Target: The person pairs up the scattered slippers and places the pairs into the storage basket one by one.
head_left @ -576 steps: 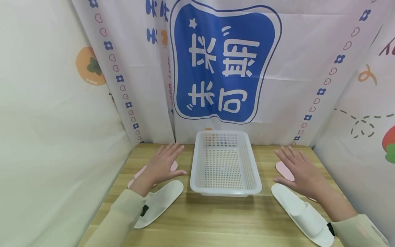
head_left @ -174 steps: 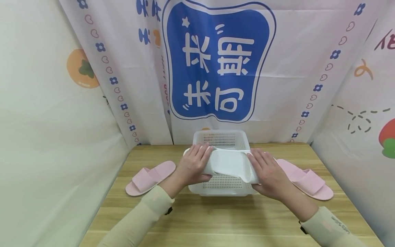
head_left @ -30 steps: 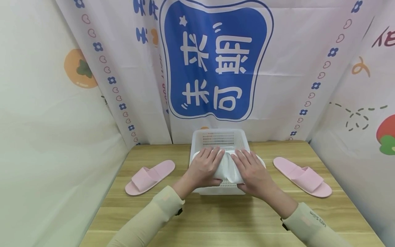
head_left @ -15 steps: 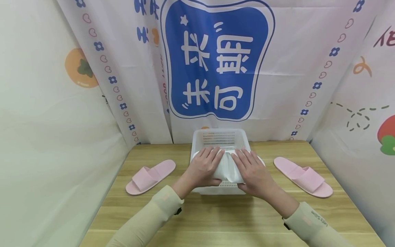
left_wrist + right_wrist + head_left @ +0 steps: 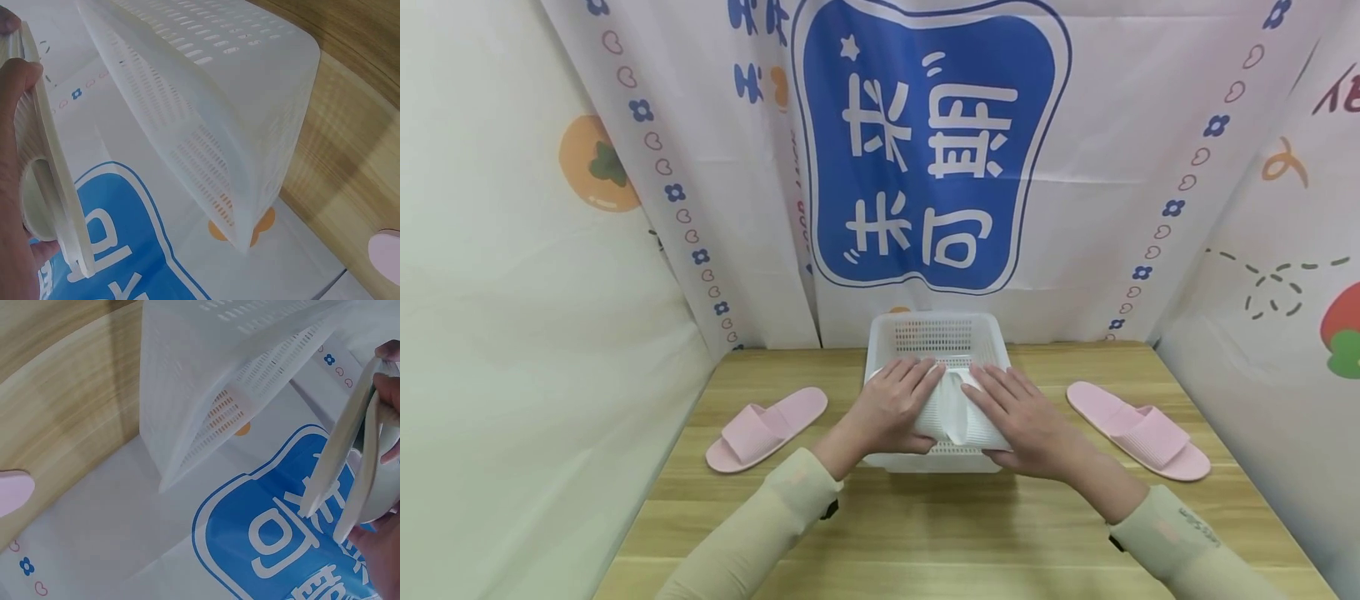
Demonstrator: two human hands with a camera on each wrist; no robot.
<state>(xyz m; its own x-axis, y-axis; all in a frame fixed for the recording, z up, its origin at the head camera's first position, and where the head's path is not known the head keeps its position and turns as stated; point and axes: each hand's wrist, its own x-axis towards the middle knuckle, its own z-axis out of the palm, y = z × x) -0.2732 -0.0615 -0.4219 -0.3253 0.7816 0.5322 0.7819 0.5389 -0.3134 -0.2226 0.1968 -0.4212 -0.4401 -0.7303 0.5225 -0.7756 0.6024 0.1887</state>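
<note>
A pair of white slippers (image 5: 953,412) is held side by side above the white basket (image 5: 942,463). My left hand (image 5: 891,407) grips the left one, fingers over its ribbed strap and thumb below. The other is gripped by my right hand (image 5: 1036,429). In the left wrist view the slipper (image 5: 53,156) stands on edge in the hand (image 5: 9,187), apart from the basket (image 5: 275,94). The right wrist view shows two soles (image 5: 340,447) with a narrow gap between them, beside my hand (image 5: 384,553). The hands cover much of both slippers.
One pink slipper (image 5: 752,435) lies on the wooden table (image 5: 865,542) at the left, another pink slipper (image 5: 1156,437) at the right. A printed cloth (image 5: 1075,250) hangs behind the basket, and pale cloth walls stand at both sides.
My right hand and forearm have shifted slightly to the right, and the white slipper in that hand has tilted a little. The left hand has stayed almost in place.
</note>
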